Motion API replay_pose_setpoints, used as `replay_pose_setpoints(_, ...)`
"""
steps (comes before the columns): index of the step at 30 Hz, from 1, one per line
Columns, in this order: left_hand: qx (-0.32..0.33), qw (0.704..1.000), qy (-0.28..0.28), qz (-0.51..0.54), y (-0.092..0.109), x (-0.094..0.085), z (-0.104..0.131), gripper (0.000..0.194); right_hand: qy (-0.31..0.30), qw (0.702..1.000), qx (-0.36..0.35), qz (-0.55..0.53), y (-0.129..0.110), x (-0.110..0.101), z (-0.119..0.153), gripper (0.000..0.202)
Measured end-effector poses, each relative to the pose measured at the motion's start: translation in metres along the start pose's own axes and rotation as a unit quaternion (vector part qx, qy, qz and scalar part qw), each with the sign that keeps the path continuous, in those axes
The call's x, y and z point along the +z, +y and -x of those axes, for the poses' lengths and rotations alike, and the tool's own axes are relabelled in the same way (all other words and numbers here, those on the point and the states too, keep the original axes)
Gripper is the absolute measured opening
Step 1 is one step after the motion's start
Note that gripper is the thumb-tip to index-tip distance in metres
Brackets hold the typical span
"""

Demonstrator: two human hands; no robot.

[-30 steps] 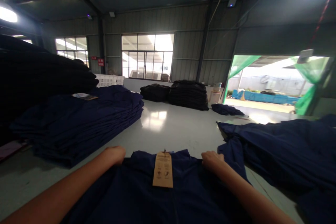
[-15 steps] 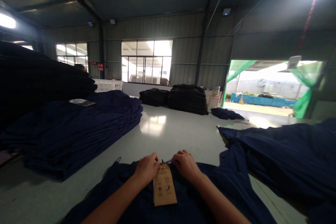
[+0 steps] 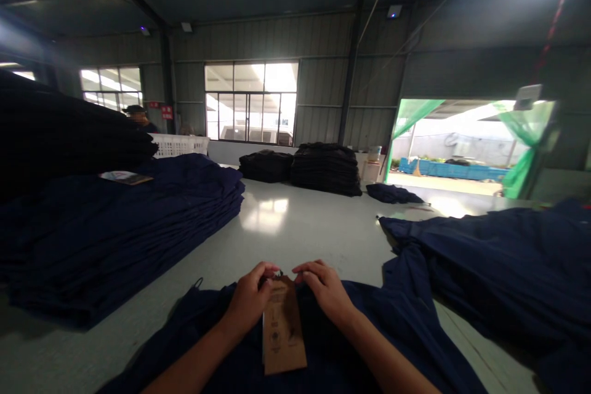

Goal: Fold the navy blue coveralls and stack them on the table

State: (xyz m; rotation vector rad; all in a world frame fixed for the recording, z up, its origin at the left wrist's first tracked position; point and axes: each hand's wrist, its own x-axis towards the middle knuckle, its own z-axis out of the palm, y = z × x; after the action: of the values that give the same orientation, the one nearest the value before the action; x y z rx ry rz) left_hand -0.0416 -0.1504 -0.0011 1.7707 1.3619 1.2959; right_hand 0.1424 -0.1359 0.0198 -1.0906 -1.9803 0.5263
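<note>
A dark blue garment [image 3: 397,320] lies spread on the pale table [image 3: 318,228] in front of me, with a brown paper tag [image 3: 284,335] resting on its middle. At the tag's top left corner, my left hand [image 3: 253,294] is closed, thumb and fingertips pinched by the small dark cord end. On the other side of the tag's top, my right hand [image 3: 322,288] has its fingers bent and its thumb near the index finger. What lies between the right fingertips is too small to make out.
A tall stack of folded blue garments [image 3: 138,228] with a printed card [image 3: 125,177] stands left, beside a black pile [image 3: 60,129]. Black stacks [image 3: 325,169] sit at the back. More blue cloth [image 3: 498,258] lies right. A person [image 3: 138,117] is behind a white basket [image 3: 180,145].
Both hands have shifted slightly, with the right fingers straighter. The tag has tilted and its lower end has moved down and left. The whole view has shifted a little.
</note>
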Motion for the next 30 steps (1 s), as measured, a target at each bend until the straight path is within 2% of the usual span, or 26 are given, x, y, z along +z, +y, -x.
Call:
replay_pose_setpoints(3,-0.016,0.997,-0.013,0.078,0.0,-0.001,-0.001,0.027,0.033,0.999,-0.007,-0.015,-0.002,0.0,0.0,0.03)
replay_pose_setpoints(7,-0.044,0.987,-0.032,0.151,0.004,-0.004,-0.002,0.034,0.058,0.998,-0.006,-0.005,0.0,0.002,-0.001,0.019)
replay_pose_setpoints(13,-0.054,0.982,-0.061,0.173,0.007,-0.005,-0.001,0.036,0.089,0.996,0.018,0.027,0.006,0.004,-0.003,0.018)
replay_pose_setpoints(16,0.001,0.991,-0.081,0.106,0.006,-0.004,0.0,0.039,0.072,0.997,0.024,0.027,0.006,0.004,-0.003,0.018)
replay_pose_setpoints(19,0.095,0.99,-0.105,-0.006,0.008,-0.006,0.001,0.021,0.068,0.997,0.031,0.031,0.007,0.003,-0.003,0.018)
replay_pose_setpoints(22,0.124,0.986,-0.103,-0.039,0.01,-0.009,0.001,0.015,0.064,0.996,0.039,0.038,0.009,0.002,-0.003,0.018)
replay_pose_setpoints(26,0.056,0.994,-0.069,0.057,0.006,-0.009,-0.003,0.036,0.056,0.996,0.059,0.035,0.011,0.003,-0.003,0.023)
replay_pose_setpoints(30,-0.054,0.988,-0.003,0.143,-0.006,-0.003,-0.011,0.037,0.061,0.996,0.05,0.038,0.013,0.005,-0.003,0.027)
